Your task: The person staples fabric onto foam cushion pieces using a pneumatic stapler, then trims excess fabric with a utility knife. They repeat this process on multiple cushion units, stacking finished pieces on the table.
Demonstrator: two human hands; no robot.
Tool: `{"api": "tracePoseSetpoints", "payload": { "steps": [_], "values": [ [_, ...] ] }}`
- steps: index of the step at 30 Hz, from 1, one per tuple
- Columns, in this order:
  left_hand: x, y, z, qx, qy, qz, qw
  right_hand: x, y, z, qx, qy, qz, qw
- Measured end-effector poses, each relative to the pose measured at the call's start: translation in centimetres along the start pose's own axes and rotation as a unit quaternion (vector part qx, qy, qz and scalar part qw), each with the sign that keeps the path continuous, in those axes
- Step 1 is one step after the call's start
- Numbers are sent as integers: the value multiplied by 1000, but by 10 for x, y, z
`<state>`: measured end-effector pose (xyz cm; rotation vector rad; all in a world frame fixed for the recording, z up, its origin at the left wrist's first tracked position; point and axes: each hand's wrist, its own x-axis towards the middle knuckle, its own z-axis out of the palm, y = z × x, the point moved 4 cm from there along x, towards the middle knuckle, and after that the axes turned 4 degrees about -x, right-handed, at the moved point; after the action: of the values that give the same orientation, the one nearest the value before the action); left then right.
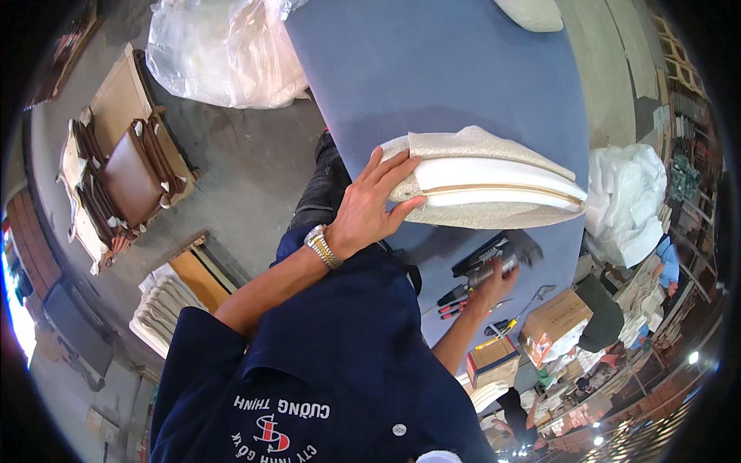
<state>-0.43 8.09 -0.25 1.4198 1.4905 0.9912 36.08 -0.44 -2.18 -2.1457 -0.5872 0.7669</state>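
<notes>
A curved seat cushion [494, 171] stands on its edge on the blue-grey padded table [432, 69]. Beige textured fabric [475, 141] wraps its sides, leaving white foam and a thin wooden strip showing along the upper edge. My left hand [370, 202] grips the cushion's left end, fingers over the fabric and thumb on the near side. Closer to me, my right hand [494, 287] is closed around a black and silver staple gun [505, 253], slightly blurred, above the table. Beside that hand lie red-and-black handled tools [453, 309].
A yellow tool [502, 328], a metal tool [543, 292] and cardboard boxes [556, 320] lie to the right. Beyond the table's right edge sits white plastic wrapping [629, 204]. Clear plastic bags [224, 54] and stacked brown cushions [135, 181] are at left. Another beige piece [532, 11] rests at the far edge.
</notes>
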Motion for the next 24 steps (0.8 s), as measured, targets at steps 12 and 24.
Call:
{"api": "tracePoseSetpoints", "payload": {
  "steps": [12, 24],
  "values": [
    [4, 0, -3, 0, 8, 39, 999, -158, -125, 84, -167, -287, -163, 929],
    [3, -1, -4, -12, -18, 17, 1000, -149, -142, 94, -242, -322, -261, 877]
  ]
}}
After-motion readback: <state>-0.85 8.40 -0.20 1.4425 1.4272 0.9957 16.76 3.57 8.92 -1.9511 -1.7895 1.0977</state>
